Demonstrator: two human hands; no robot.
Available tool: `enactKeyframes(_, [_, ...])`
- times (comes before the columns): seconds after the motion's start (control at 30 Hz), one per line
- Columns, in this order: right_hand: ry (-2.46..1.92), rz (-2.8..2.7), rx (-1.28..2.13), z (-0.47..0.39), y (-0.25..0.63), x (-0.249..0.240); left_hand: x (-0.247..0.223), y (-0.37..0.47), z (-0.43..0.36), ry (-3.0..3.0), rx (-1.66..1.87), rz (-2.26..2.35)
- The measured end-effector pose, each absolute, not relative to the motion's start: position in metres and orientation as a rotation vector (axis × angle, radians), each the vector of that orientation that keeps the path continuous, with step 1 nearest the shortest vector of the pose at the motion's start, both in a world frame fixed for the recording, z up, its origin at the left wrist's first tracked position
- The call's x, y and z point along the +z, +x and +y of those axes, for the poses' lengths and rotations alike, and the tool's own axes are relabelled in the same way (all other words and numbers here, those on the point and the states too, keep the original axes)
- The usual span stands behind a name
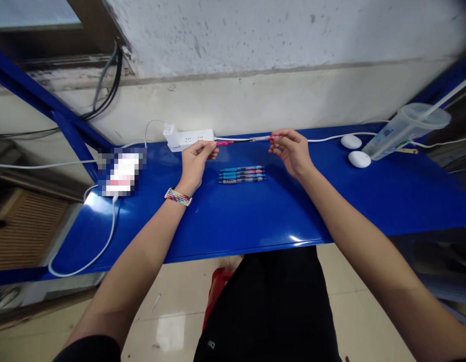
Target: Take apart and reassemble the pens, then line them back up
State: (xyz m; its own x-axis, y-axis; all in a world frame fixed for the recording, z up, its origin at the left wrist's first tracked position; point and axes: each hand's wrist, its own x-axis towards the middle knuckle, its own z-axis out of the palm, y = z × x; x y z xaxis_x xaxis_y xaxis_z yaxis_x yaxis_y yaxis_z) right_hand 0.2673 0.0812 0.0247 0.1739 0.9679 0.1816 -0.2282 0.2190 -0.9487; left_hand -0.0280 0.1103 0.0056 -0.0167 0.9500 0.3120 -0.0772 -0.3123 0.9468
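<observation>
Over the back of the blue table, my left hand (195,162) pinches a red pen part (225,143) with a thin dark refill reaching to the right. My right hand (294,154) pinches a clear pen barrel (260,138) with red at its right end. The two parts are in line; the refill's end meets the barrel's left end, though I cannot tell how far it goes in. Below and between my hands, several pens (242,174) lie side by side in a row, mostly blue, the nearest one greyish.
Behind my left hand is a white power strip (197,136) with a charger. A blurred phone (122,173) on a cable lies at the left. Two white rounded objects (359,159) and a tilted clear plastic cup (401,133) stand at the right. The table's front edge (248,251) is near my lap.
</observation>
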Motion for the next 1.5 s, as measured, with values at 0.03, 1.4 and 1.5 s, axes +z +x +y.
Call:
enactKeyframes(0.03, [-0.944,-1.005,1.060,0.081,0.267,0.025,0.006,-0.028,0.110,1.371,1.478,0.987])
enactKeyframes(1.4, [-0.861,-1.290,1.083,0.073,0.258,0.022,0.008,-0.017,0.098,1.498,1.418,0.969])
enactKeyframes(1.5, [-0.845,-1.334,1.082,0.070,0.254,0.023,0.011,-0.018,0.095,1.634,1.459,1.073])
